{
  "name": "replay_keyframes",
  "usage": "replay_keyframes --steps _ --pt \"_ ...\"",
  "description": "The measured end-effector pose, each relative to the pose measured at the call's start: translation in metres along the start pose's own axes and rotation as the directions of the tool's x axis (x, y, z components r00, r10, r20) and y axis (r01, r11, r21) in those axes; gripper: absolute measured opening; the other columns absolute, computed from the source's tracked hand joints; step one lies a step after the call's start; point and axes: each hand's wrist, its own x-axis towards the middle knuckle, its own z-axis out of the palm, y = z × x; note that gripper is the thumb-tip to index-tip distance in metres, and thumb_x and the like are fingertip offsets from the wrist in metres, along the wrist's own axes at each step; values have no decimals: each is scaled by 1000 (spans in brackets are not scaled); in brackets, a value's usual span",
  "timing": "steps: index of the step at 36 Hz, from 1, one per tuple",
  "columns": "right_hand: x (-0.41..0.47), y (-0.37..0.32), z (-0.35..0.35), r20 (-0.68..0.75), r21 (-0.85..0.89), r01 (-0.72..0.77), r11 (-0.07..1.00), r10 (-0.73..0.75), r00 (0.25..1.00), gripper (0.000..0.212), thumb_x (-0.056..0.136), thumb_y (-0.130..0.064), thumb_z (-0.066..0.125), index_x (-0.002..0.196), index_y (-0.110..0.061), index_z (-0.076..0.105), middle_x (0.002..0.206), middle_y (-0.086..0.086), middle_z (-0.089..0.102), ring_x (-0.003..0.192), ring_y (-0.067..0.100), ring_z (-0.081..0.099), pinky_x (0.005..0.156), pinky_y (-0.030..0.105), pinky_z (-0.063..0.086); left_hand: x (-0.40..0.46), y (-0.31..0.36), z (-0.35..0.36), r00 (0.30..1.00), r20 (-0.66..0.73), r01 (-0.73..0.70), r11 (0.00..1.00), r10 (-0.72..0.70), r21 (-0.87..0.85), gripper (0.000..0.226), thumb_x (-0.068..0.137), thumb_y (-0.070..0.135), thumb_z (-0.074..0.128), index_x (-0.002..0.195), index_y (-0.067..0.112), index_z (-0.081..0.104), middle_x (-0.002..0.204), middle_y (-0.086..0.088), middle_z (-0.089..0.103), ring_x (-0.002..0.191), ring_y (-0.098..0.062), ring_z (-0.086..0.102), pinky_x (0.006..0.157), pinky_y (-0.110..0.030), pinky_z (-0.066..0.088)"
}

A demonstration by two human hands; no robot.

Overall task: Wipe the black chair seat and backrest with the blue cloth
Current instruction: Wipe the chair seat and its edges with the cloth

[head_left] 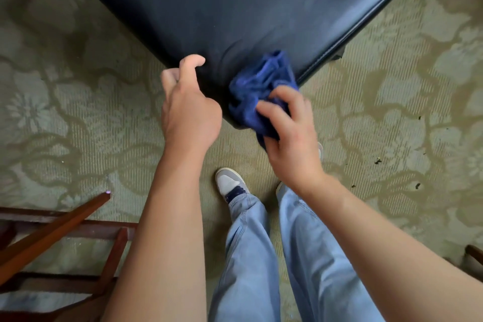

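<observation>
Right hand (288, 133) curled round a bunched blue cloth (261, 91), thumb and fingers pinching the folds, the cloth pressed on the near corner of the black chair seat (235, 8). Left hand (187, 102) just beside it, to the left, holding nothing; fingers loosely bent, thumb raised near the seat edge, touching or only hovering, cannot tell which. Seat stretching away beyond both hands. No backrest in view.

Possible troubles from here, as a judgement only:

Cloth so bunched that only a small lump meets the surface; likely streaks and missed strips on the wide area ahead of the hands.

Part of the cloth hanging below the right hand, over the corner; easy to snag on the edge or slip out of a light pinch and drop to the patterned carpet (78, 86), near the grey shoe (230, 183).

Seat not steadied by the left hand; a firm push forward could shift the chair.

Wooden frame (65, 230) low behind the left arm; risk of an elbow knock on pulling back.
</observation>
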Motion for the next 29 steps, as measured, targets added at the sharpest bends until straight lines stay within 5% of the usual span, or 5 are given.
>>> replay_keyframes --steps 4,8,14,18,29 --pt "-6 8 -20 68 58 22 998 -26 997 55 72 10 72 120 -16 69 127 8 56 94 36 52 85 38 45 1 10 1 999 -27 30 997 -28 66 58 85 2 47 135 31 48 136 -3 43 107 -24 52 84 -30 36" --pt "30 22 -58 -108 61 -47 997 54 993 47 77 6 64 120 -12 70 128 11 58 97 37 55 90 30 39 1 39 10 995 -104 6 989 10 150 50 84 10 59 131 26 52 143 -7 38 126 -34 40 105 -42 39" --pt "87 58 -95 -146 -24 -139 990 134 980 52 81 7 62 126 -20 67 134 6 54 96 34 50 83 27 36 12 104 36 991 -35 -119 957 133 265 69 88 28 71 148 42 39 164 3 14 148 -30 14 104 -58 36" --pt "96 80 -108 -98 -49 -178 983 173 980 49 84 0 66 125 -27 65 136 0 50 101 31 49 80 40 48 12 122 53 998 23 -65 929 61 364 75 93 33 67 154 45 26 166 -2 4 151 -34 5 108 -66 34" --pt "100 78 -152 -59 129 -313 941 322 945 42 83 -6 62 123 -19 68 129 5 51 110 34 54 96 39 46 5 146 45 986 165 -49 881 -33 470 72 99 38 59 156 47 16 166 -1 -1 150 -31 4 104 -59 39"
